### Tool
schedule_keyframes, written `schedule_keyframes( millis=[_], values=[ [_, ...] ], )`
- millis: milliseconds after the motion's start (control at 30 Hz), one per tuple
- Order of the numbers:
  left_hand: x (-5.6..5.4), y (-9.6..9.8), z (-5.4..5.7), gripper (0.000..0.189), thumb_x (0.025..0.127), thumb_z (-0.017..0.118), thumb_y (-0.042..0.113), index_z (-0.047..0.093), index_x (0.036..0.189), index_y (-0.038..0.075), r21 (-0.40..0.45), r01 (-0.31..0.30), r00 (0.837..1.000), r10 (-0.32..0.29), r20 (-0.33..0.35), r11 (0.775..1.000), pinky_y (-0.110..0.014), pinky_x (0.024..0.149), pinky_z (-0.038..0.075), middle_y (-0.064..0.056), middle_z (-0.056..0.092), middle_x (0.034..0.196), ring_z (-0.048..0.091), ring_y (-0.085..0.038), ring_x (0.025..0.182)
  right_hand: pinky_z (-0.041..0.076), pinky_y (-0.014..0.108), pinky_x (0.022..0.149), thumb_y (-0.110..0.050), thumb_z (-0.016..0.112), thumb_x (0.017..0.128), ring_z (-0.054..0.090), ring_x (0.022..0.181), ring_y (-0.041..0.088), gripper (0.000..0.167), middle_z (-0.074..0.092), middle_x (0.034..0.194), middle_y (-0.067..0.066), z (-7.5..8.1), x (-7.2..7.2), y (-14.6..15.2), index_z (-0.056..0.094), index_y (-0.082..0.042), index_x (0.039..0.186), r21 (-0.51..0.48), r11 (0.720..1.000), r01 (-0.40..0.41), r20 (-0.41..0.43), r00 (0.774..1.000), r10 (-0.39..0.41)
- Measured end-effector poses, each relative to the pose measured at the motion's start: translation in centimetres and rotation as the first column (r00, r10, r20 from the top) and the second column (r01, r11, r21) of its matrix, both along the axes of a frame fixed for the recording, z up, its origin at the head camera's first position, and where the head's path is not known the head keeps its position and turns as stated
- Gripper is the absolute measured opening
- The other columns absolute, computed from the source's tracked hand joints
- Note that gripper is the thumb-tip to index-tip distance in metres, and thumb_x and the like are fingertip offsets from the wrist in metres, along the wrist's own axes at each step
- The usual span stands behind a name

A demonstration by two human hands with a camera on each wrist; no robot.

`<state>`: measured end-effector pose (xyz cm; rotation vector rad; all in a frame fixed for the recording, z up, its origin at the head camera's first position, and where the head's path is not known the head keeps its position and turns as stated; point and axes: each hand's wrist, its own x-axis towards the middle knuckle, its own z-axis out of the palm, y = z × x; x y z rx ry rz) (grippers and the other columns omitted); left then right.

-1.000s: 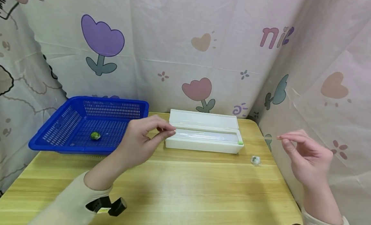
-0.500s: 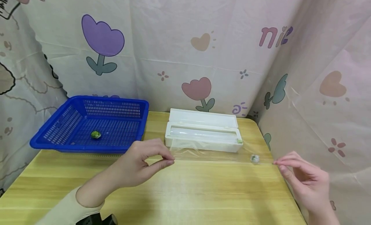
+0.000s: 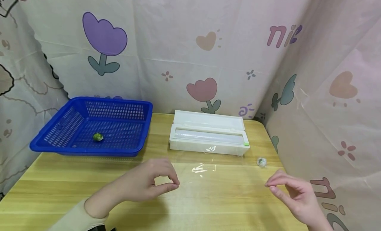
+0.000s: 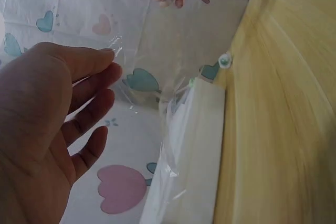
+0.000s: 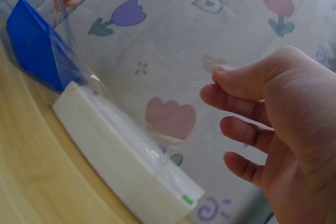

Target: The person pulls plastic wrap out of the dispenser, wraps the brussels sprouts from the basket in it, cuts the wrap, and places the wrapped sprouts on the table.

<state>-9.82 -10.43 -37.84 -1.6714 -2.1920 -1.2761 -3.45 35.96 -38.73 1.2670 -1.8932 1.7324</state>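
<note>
My left hand [image 3: 147, 181] pinches one corner of a clear sheet of cling film [image 3: 202, 168] between thumb and fingertips. At the other corner my right hand [image 3: 294, 194] pinches the film the same way. The sheet stretches between both hands and runs back to a white cling film box [image 3: 205, 149], whose lid stands open at the rear. Inside the box lies the film roll [image 3: 208, 136]. Glints on the film cross the box front in the left wrist view, and the right wrist view shows the film hanging over the box [image 5: 115, 145].
A blue plastic basket [image 3: 34, 147] sits at the back left, holding one small round green vegetable [image 3: 97, 137]. Near the table's right edge lies a small film-wrapped bundle [image 3: 261, 162]. Patterned curtains [image 3: 160, 42] stand behind and beside the wooden table [image 3: 89, 181].
Both hands have come down and toward me, drawing more film out of the box over the table. The box, basket and wrapped bundle have stayed in place.
</note>
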Motion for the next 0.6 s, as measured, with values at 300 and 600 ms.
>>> schedule_keyframes(
  millis=[300,600],
  values=[
    [-0.1,-0.1,-2.4,0.008,0.101,0.076,0.018,0.079,0.101,0.025,-0.114,0.038,0.998,-0.031,0.062,0.993,-0.017,0.082,0.052,0.021,0.068,0.095,0.063,0.002,0.091,0.051,0.027,0.090,0.029,0.065,0.087,0.063,0.090,0.028,0.034,0.072,0.102,0.015,-3.3,0.6,0.2,0.073,0.006,0.111,0.106,0.994,-0.003,0.126,0.992,-0.010],
    [-0.3,-0.3,-4.8,0.007,0.099,0.078,0.021,0.080,0.097,0.027,-0.326,0.033,0.975,0.042,0.218,0.945,-0.026,0.078,0.056,0.026,0.065,0.090,0.060,0.007,0.084,0.056,0.027,0.086,0.031,0.065,0.085,0.068,0.090,0.024,0.047,0.073,0.101,0.012,-6.6,1.2,0.5,0.076,-0.006,0.111,0.281,0.959,0.027,0.255,0.962,-0.101]
  ],
)
